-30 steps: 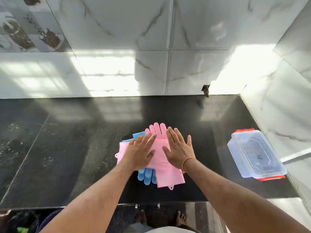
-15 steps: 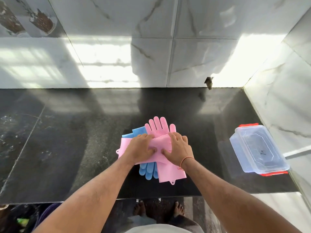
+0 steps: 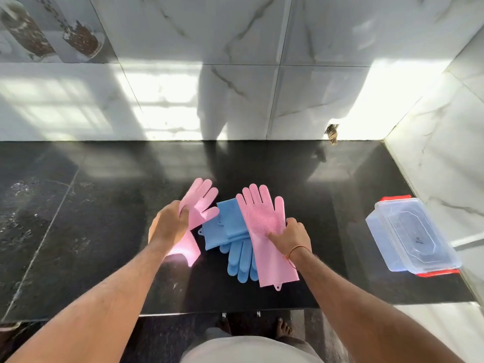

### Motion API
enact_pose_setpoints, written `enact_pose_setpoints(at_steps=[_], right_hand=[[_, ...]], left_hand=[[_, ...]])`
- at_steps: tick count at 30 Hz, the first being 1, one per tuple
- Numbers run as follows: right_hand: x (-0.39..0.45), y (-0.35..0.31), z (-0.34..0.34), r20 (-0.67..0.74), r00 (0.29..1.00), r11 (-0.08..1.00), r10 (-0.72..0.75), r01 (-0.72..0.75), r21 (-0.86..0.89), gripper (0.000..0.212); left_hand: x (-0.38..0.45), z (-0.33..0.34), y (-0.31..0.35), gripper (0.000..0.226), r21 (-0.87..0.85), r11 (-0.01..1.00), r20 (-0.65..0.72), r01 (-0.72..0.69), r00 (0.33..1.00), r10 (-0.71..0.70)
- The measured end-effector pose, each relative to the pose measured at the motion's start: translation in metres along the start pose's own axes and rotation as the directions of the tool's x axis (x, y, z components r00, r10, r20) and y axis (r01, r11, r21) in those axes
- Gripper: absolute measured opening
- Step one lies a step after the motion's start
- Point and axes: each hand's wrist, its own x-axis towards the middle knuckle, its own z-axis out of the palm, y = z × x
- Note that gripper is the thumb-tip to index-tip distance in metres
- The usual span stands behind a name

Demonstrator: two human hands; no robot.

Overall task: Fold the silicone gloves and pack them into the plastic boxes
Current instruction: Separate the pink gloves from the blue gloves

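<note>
Left grip: left hand (image 3: 169, 226) closed around one pink glove (image 3: 200, 205) at about mid-length; glove fingers point up and away, cuff end hangs down toward the near edge, catching glare.
Held glove height: appears lifted off the desk (image 3: 91, 218); cannot tell whether the cuff tip touches the surface.
Right grip: right hand (image 3: 290, 235) lies flat, fingers loosely curled, pressing on the second pink glove (image 3: 264, 226); pins it, does not clasp it.
Second pink glove: flat, textured palm up, long axis running near-to-far, fingers at the far end, cuff with hanging tab near the desk's front edge.
Blue gloves (image 3: 230, 231): beneath and just left of the pinned pink glove; cuffs at the far end, fingers toward the person, so they lie opposite to the pink one.
Key relation: the flat pink glove lies directly under the right hand, its length running away from the person; a fold would likely bring the fingers back toward the cuff along that axis.
Nearer hand: right for the pinned glove; left is occupied and off to the side.
Plastic box (image 3: 411, 234): lid on, red clips at both ends, well apart to the right by the side wall; right hand is the nearer one.
Stage (judgement): sorting the pair apart; no glove folded, nothing packed yet.
Risk (judgement): silicone may spring open unless the fold is held down.
</note>
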Motion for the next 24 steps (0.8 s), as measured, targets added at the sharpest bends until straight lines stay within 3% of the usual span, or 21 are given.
enact_pose_setpoints(at_steps=[4,9,13,17,20,24], right_hand=[[-0.002,-0.001,0.003,-0.008,1.0,0.999,0.028,-0.028,0.042,0.054],[-0.006,-0.006,0.011,-0.073,0.996,0.995,0.053,-0.047,0.083,0.03],[-0.011,-0.008,0.018,-0.123,0.988,0.99,0.094,-0.08,0.113,0.037],[-0.015,-0.009,0.022,-0.195,0.979,0.966,0.065,-0.013,0.257,0.039],[-0.021,-0.013,0.022,-0.205,0.978,0.882,-0.043,0.134,0.452,0.049],[-0.031,-0.041,0.012,-0.214,0.95,0.742,-0.225,0.31,0.594,0.042]], left_hand=[[-0.001,-0.006,-0.019,0.041,0.024,0.977,-0.047,0.213,0.976,-0.212],[-0.019,-0.002,-0.011,0.053,0.265,0.953,-0.057,0.15,0.989,-0.14],[-0.027,0.007,0.005,0.074,0.299,0.941,-0.024,-0.158,0.985,0.173],[-0.043,0.037,0.042,0.041,0.307,0.881,0.168,-0.361,0.931,0.323],[-0.059,0.059,0.074,0.037,0.241,0.9,0.178,-0.364,0.928,0.328],[-0.056,0.062,0.099,0.067,-0.062,0.987,0.27,-0.15,0.949,0.161]])
